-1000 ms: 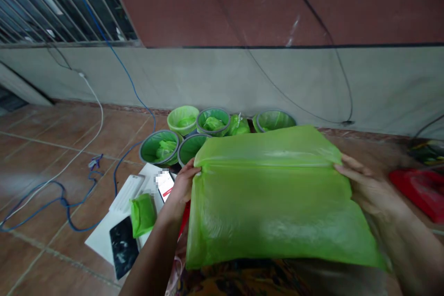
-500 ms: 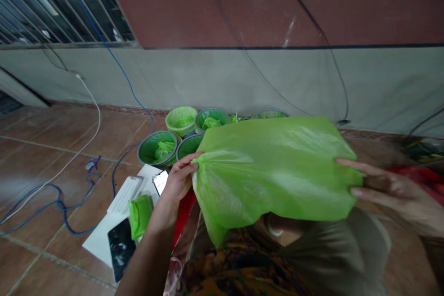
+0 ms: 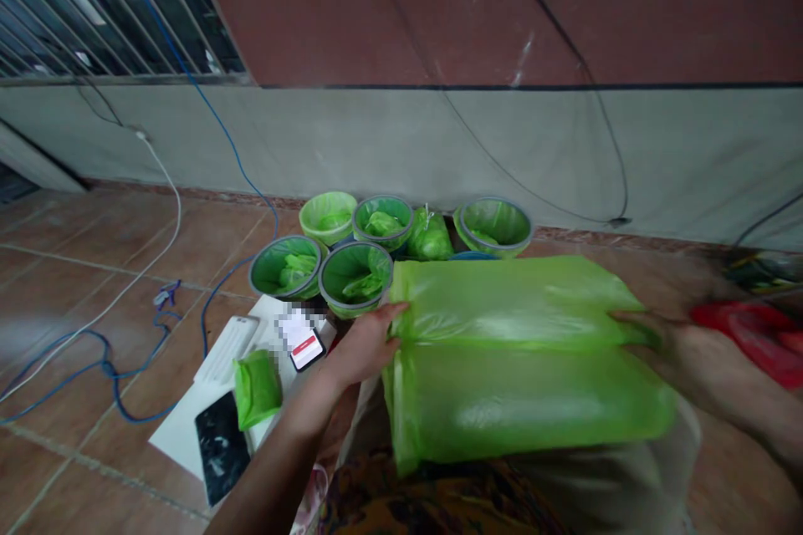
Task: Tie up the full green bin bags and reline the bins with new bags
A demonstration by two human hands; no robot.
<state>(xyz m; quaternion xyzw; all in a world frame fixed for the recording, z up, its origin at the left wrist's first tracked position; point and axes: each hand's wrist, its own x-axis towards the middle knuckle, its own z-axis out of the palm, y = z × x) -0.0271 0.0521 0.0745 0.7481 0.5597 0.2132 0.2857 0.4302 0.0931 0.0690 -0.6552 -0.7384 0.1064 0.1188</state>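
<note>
A light green plastic bag is spread wide in front of me, over my lap, with a crease running across its middle. My left hand pinches its left edge between thumb and fingers. At the right end, my right hand grips the bag, blurred a little by motion. Beyond the bag, several bins lined with green bags stand by the wall, such as the near grey-rimmed bin and the right-hand bin. A tied green bag sits between bins.
On the floor to the left, a white board carries a folded green packet, a dark tablet-like slab and a lit phone. A blue cable trails across the tiles. Something red lies at the right.
The bag has come down and toward me and looks flatter, with a straighter left edge. Both hands have moved with it, the left one rightward. More of the bins and the tied bag show.
</note>
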